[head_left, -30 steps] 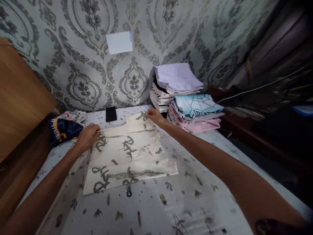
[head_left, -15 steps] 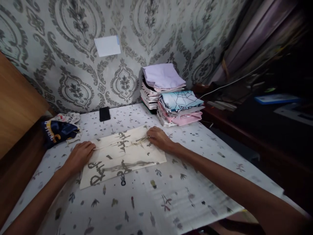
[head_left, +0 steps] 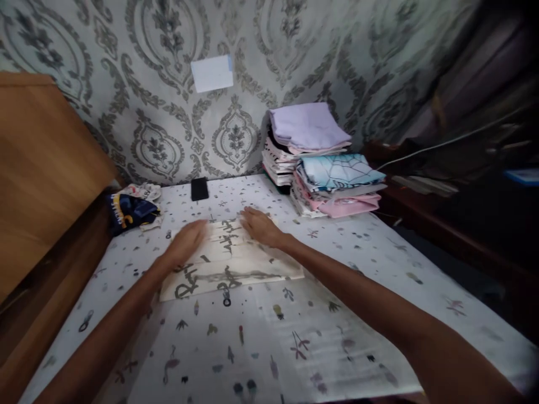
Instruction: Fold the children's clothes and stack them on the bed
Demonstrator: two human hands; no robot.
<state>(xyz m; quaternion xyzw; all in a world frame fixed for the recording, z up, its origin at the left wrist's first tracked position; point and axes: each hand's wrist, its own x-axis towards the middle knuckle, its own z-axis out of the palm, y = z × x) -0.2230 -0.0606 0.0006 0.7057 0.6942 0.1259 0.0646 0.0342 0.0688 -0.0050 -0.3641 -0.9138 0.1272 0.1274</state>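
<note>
A cream cloth (head_left: pixel 252 266) with dark lettering lies folded flat on the patterned white sheet (head_left: pixel 252 359). My left hand (head_left: pixel 187 241) is over its upper left part, blurred, with the fingers stretched toward the middle. On the cloth's upper edge rests my right hand (head_left: pixel 259 225), palm down, its fingers flat and slightly apart. Neither hand grips the fabric. The cloth's far edge is partly hidden under the hands.
Two stacks of folded clothes stand at the back right, one topped with lilac cloth (head_left: pixel 309 126), the other with a blue web print (head_left: pixel 341 171). A black phone (head_left: pixel 199 189) lies near the wall. Crumpled navy clothing (head_left: pixel 132 210) sits at left beside a wooden panel (head_left: pixel 50 174).
The view has turned left. Both hands have come closer together over the cloth's far part; the left one has left the cloth's left edge, and the fingers of both have straightened.
</note>
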